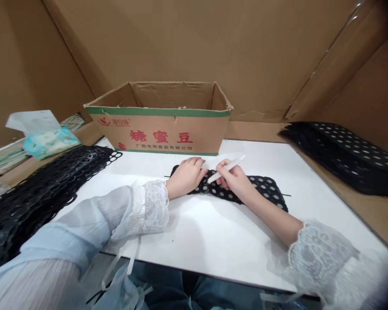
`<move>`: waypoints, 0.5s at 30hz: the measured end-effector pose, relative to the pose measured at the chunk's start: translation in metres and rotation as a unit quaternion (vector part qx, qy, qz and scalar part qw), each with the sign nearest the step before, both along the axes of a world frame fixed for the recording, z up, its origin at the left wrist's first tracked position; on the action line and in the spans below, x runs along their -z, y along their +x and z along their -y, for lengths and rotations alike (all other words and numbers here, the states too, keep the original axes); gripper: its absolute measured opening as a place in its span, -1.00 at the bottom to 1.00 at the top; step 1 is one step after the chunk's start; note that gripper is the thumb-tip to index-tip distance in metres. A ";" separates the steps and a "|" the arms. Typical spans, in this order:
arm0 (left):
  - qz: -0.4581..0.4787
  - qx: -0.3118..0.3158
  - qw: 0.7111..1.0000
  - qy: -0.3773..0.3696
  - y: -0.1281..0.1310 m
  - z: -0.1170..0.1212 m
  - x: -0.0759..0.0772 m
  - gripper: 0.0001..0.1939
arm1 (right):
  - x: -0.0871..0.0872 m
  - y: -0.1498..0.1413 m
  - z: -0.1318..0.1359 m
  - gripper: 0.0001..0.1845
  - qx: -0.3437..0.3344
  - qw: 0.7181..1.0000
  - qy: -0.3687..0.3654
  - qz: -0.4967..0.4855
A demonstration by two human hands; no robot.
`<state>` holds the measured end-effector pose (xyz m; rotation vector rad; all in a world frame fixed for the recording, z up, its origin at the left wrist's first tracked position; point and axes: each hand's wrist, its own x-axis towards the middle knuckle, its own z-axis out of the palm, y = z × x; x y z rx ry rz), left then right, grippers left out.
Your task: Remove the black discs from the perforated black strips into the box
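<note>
A black strip with rows of pale round spots (265,187) lies across the white tabletop in front of me. My left hand (186,175) rests flat on its left part, fingers stretched out. Between the fingers of my right hand (234,176) is a white pen-like tool (226,168), slanted so its lower tip meets the strip just right of my left hand. Whether that tip is a nib or a point is too small to tell. A thin dark end sticks out at each side of the strip.
Behind the strip stands an open cardboard box (161,129) with red lettering. Black lattice pieces (35,193) are heaped at the left, near a tissue pack (50,140). More spotted black strips (345,150) are stacked at the right. Cardboard walls (187,38) enclose the table (213,245).
</note>
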<state>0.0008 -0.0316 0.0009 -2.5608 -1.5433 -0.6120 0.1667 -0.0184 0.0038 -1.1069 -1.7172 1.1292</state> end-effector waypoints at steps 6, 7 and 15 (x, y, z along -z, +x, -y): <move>-0.004 0.015 1.000 0.003 0.001 0.000 0.010 -0.71 | 0.001 0.003 -0.007 -0.80 0.076 0.994 0.046 -0.066; 0.008 0.016 1.000 -0.001 0.001 0.000 0.011 -0.72 | 0.003 0.003 -0.008 -0.80 0.072 0.995 0.062 -0.043; 0.131 0.015 0.981 -0.140 -0.004 -0.011 0.006 -0.78 | 0.008 0.007 -0.011 -0.74 0.076 0.990 0.115 0.014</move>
